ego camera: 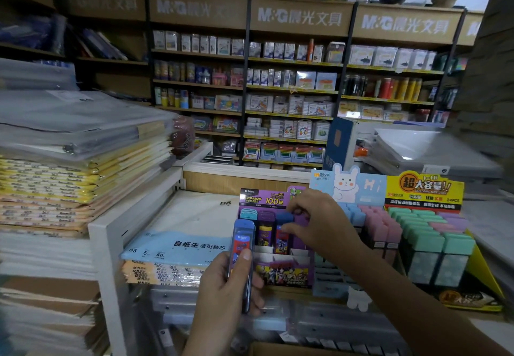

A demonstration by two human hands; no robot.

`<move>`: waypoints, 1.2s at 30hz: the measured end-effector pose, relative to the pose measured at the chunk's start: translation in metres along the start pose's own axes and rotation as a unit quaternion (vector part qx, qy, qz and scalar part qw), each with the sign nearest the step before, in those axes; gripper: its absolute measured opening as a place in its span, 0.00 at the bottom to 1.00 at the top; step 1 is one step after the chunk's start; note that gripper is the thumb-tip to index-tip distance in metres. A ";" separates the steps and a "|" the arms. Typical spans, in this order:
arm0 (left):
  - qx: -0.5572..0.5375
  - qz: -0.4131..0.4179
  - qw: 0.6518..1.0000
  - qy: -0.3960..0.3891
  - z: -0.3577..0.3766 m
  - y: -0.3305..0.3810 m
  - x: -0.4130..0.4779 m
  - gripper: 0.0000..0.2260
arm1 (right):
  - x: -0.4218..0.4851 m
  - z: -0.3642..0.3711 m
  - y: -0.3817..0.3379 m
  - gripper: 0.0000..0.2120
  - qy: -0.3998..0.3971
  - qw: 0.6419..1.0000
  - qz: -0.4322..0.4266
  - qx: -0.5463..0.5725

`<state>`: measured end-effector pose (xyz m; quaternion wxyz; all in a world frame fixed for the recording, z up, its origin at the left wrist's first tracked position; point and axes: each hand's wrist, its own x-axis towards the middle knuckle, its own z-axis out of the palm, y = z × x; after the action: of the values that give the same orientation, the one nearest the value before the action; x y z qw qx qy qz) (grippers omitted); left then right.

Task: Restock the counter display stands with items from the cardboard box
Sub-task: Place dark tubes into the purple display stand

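The person is standing at the counter and working on the purple display stand (281,271), the leftmost of three stands set side by side. The left hand (222,291) is gripping a blue lead case (242,240) by its lower half, with the thumb lying across its front and the fingers curled behind it. The case is pointing upward with its long axis nearly vertical, and its cap is leaning slightly away from the camera. It is hovering just in front of the stand's left edge, not yet in any slot.

The right hand (319,225) is reaching into the stand's back row, where thumb and forefinger appear to be pinching a blue-capped case (283,220) already standing among its neighbours.

The open white-divided slots are lying in the front rows, just to the right of the held case and a little lower than its cap. The left hand is the nearer one to them, so a short shift rightward and down looks like what seating the case calls for, with its axis already matching the upright slots. Only a strip of the cardboard box (278,350) is showing at the bottom edge.
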<state>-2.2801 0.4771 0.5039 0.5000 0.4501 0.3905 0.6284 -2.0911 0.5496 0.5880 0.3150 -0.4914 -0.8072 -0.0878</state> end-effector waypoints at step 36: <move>-0.009 0.042 0.999 0.003 0.024 0.002 -0.021 0.08 | -0.032 -0.025 -0.040 0.09 -0.009 0.932 0.138 0.334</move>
<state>-2.2560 0.4570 0.5086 0.4763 0.4600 0.3669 0.6534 -2.1046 0.4953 0.5952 0.4623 -0.4657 -0.7168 0.2357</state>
